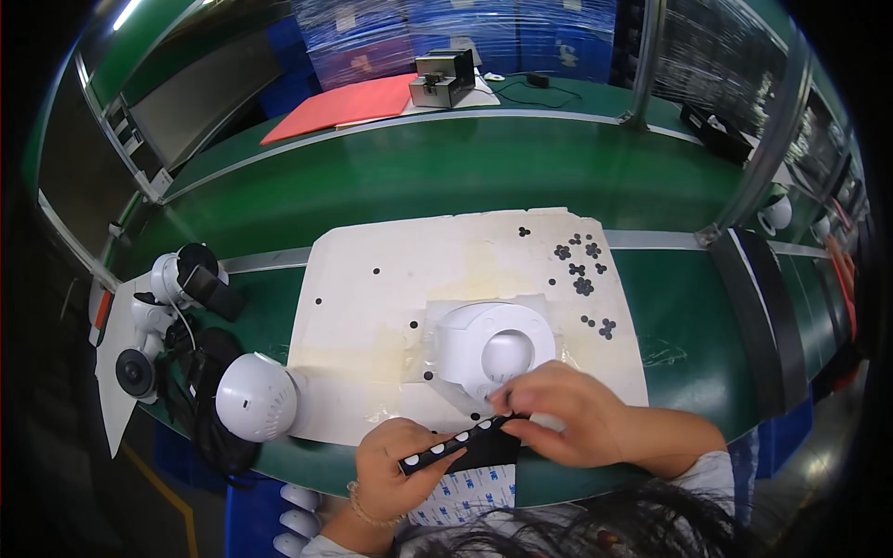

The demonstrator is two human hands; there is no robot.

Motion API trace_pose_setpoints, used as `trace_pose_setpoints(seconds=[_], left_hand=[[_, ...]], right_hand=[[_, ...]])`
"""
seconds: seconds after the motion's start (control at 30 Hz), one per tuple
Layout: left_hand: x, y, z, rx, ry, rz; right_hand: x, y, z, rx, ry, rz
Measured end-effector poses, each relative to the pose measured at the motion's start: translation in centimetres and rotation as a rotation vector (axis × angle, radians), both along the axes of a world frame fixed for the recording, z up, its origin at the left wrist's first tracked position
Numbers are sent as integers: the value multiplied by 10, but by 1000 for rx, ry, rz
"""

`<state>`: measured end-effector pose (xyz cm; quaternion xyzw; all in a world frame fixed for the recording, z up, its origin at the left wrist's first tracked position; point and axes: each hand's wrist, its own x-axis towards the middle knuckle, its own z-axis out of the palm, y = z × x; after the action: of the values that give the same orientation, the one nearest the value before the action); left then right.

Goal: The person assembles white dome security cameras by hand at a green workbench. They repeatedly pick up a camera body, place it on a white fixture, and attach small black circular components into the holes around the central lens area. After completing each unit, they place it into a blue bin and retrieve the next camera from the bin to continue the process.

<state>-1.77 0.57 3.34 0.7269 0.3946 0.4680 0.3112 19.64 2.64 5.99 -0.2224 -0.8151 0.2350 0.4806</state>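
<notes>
My left hand is closed on a narrow black strip with a row of white round spots. My right hand closes its thumb and fingertips around the strip's far right end. A small dark spot shows at those fingertips; whether it is a loose round pad I cannot tell. Just beyond the hands, a white rounded plastic housing with a large circular opening lies on a pale board. Small black round pads are scattered over the board, mostly clustered at its right side. Below the strip lies a white sheet with blue print.
At left stand a white dome-shaped device, black cables and white camera-like units. A long black padded piece lies at right. Metal rails cross the green bench; farther back are a metal box and red sheet.
</notes>
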Motion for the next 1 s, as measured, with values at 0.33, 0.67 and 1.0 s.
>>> trace_pose_setpoints(seconds=[0.33, 0.67, 1.0], left_hand=[[14, 10, -1, 132, 71, 6], [13, 14, -30, 149, 167, -71], [13, 15, -36, 167, 149, -84]], right_hand=[[22, 21, -1, -232, 224, -117], [24, 36, -11, -402, 244, -101], [24, 27, -5, 400, -346, -468]])
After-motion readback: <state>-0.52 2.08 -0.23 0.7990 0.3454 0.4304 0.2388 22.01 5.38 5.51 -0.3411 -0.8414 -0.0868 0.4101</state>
